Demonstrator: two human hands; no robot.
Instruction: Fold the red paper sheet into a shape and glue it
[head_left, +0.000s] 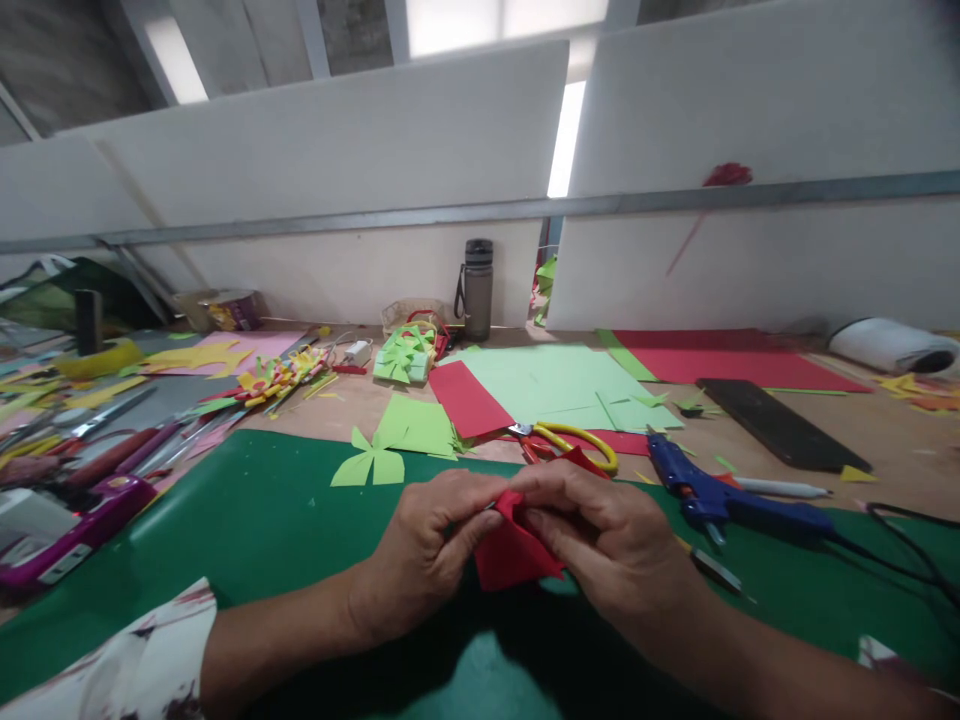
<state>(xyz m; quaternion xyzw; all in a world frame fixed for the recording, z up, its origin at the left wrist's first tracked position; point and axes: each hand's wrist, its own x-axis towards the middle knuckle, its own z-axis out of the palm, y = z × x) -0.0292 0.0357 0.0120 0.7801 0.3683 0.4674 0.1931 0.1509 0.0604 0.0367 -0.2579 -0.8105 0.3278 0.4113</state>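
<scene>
A piece of red paper point(516, 555) is pinched between my two hands, just above the green mat point(300, 560). My left hand point(427, 540) grips its upper left part with thumb and forefinger. On the opposite side my right hand point(615, 530) presses it between thumb and fingers, and the paper looks bent at the top. Part of the paper is hidden by my fingers. Scissors with yellow handles point(600, 450) lie just beyond my right hand. To the left of them are a green paper leaf shape point(369, 460) and light green sheets point(416, 425).
A blue glue gun point(727, 495) and a cutter knife point(716, 570) lie at the right, near a black phone-like slab point(780, 420). Pale green sheets point(547, 380) and a dark bottle point(478, 290) stand further back. Tools and a purple device point(82, 530) crowd the left.
</scene>
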